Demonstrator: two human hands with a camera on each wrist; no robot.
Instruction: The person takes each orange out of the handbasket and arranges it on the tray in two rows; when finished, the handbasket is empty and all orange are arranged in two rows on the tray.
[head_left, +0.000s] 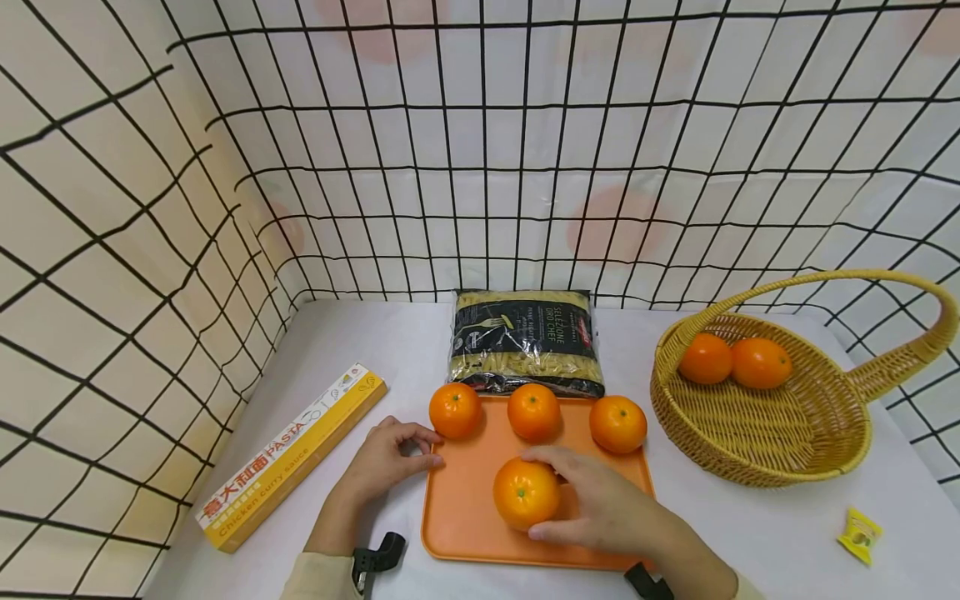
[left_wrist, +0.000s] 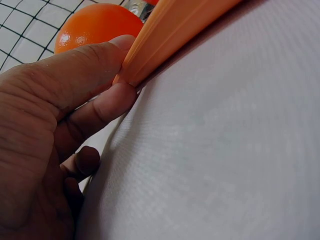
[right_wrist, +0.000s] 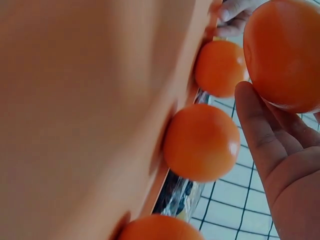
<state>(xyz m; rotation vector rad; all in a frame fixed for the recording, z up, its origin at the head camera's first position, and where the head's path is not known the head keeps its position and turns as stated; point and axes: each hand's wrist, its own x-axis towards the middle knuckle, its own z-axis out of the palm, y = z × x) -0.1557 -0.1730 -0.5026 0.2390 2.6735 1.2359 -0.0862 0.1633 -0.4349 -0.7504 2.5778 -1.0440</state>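
My right hand grips an orange between thumb and fingers, over the front half of an orange-coloured tray. In the right wrist view this orange appears lifted off the tray surface. My left hand pinches the tray's left edge, its thumb and index finger on the rim. Along the back of the tray sit a left orange, a middle orange and a right orange. The left one is nearest my left hand.
A wicker basket with a tall handle stands at right, holding two oranges. Behind the tray lies a pasta bag. A long yellow pasta box lies at left, a small yellow wrapped candy at front right. Black wire mesh surrounds the table.
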